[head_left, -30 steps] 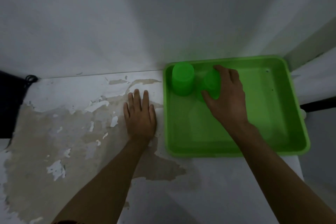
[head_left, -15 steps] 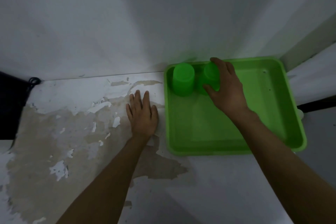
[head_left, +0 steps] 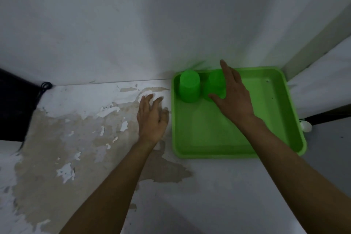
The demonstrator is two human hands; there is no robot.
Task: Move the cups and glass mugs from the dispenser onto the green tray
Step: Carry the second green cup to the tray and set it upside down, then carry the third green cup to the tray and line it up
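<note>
A green tray point(head_left: 237, 155) lies on the right of a white, peeling counter. Two green cups stand upside down, side by side, in its far left corner. The left cup point(head_left: 189, 86) is in full view. The right cup point(head_left: 215, 81) is partly hidden behind my right hand point(head_left: 235, 99), which hovers over it with straight, spread fingers and the thumb by its near side. My left hand point(head_left: 152, 119) is just left of the tray, slightly blurred, fingers apart and holding nothing. The dispenser is not in view.
A white wall rises right behind the tray and counter. A black object with a cord point(head_left: 15, 104) sits at the far left edge. A small white round thing point(head_left: 305, 126) lies beside the tray's right rim. The counter paint point(head_left: 76, 138) is flaked and stained.
My right hand pushed the second cup back next to the first and has since spread its fingers off it. My left hand has lifted from lying flat on the counter.
</note>
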